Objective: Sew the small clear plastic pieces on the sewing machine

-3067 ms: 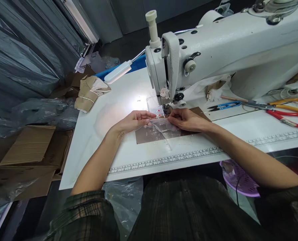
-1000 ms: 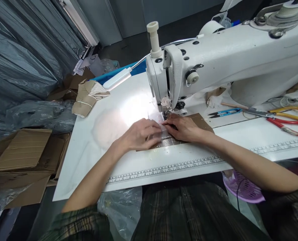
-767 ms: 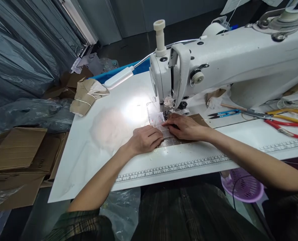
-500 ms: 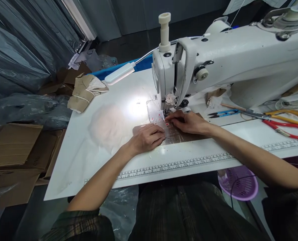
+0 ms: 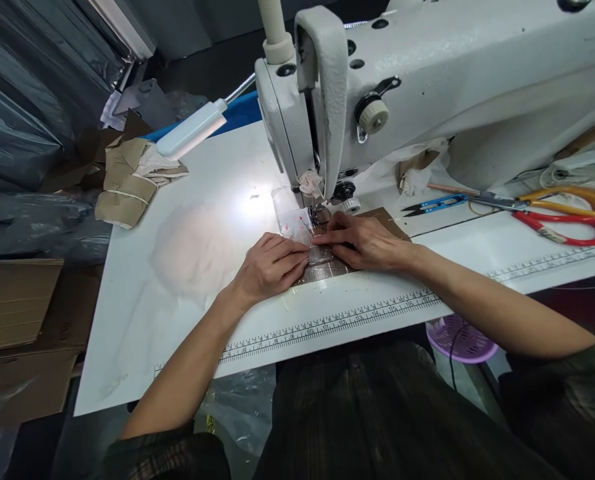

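Note:
A small clear plastic piece (image 5: 297, 223) with red marks lies under the needle area of a white sewing machine (image 5: 427, 87), on a brown plate (image 5: 327, 270) set in the white table (image 5: 177, 280). My left hand (image 5: 270, 267) presses flat on the near left part of the plastic, fingers together. My right hand (image 5: 365, 240) rests on its right side, fingertips pinching the plastic edge just in front of the presser foot (image 5: 320, 213).
Red and yellow scissors (image 5: 567, 213) and blue thread snips (image 5: 435, 205) lie to the right. A lamp head (image 5: 192, 129) shines on the table. A bundle of brown paper (image 5: 127, 180) sits far left. A printed ruler (image 5: 327, 325) runs along the front edge. A purple basket (image 5: 460, 337) is below.
My left hand went from the plastic's far edge to pressing flat on its near side. The plastic has moved further under the presser foot. The camera has come closer and shifted.

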{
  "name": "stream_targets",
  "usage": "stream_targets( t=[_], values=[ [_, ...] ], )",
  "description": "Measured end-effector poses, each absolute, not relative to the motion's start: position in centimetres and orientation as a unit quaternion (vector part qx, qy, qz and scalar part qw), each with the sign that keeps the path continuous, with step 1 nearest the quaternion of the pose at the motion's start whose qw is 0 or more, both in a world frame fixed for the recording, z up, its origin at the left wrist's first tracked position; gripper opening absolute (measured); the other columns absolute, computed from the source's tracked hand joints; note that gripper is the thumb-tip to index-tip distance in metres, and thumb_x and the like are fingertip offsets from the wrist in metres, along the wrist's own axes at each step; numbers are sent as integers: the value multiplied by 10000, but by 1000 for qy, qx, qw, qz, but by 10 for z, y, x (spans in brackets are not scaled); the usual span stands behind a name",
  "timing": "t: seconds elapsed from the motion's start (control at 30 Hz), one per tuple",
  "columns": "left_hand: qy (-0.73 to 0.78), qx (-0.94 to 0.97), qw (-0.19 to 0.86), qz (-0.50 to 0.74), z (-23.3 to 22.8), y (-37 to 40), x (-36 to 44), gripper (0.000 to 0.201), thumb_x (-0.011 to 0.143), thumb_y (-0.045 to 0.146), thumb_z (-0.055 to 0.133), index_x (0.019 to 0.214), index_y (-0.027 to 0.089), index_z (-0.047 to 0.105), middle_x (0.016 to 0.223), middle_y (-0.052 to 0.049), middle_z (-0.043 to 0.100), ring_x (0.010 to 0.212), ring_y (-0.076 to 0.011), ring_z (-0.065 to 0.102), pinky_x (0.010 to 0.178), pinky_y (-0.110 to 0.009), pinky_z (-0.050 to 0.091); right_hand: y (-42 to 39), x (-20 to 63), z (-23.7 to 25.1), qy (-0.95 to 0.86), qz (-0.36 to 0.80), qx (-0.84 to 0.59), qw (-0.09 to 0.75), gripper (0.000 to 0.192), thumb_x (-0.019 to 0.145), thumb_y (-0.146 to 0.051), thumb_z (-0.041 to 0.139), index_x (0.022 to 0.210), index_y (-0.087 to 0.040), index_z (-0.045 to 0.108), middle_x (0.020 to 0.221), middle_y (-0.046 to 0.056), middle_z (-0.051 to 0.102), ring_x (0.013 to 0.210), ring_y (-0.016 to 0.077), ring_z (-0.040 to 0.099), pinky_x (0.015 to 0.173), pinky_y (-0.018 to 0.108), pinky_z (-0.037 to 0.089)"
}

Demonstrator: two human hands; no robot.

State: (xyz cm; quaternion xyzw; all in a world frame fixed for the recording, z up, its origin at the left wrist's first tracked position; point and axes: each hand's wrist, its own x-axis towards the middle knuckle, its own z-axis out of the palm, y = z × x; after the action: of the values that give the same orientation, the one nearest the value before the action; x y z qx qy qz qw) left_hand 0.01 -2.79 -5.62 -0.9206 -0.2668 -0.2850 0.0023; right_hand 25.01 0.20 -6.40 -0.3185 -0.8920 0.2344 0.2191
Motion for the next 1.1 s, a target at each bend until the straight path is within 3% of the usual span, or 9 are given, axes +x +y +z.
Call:
stream_targets(
  t=[0.4,0.57,1.1],
  values=[
    [-252,-932,3,-262,-57,-29,-2,64,895,193,634,926,212,687,974,-19,760,761,-136,660,719,-319,465,-5,245,-57,-902,191,-351,161,403,941,-241,456,1286,-276,662,1171,115,587,967,245,580,782,370,474],
    [-259,-933,28,-247,-56,-30,-1,72,907,216,626,947,223,685,1035,-24,754,788,-138,663,732,-320,456,-6,246,-60,-897,196,-354,178,404,935,-232,462,1278,-287,667,1176,98,580,987,232,580,809,358,479],
    [-217,-932,75,-281,-54,-31,3,28,876,175,667,895,193,678,963,-13,760,702,-118,619,700,-306,464,-7,246,-63,-896,175,-348,212,392,922,-188,487,1252,-262,685,1113,98,595,928,215,606,800,364,525]
  ],
)
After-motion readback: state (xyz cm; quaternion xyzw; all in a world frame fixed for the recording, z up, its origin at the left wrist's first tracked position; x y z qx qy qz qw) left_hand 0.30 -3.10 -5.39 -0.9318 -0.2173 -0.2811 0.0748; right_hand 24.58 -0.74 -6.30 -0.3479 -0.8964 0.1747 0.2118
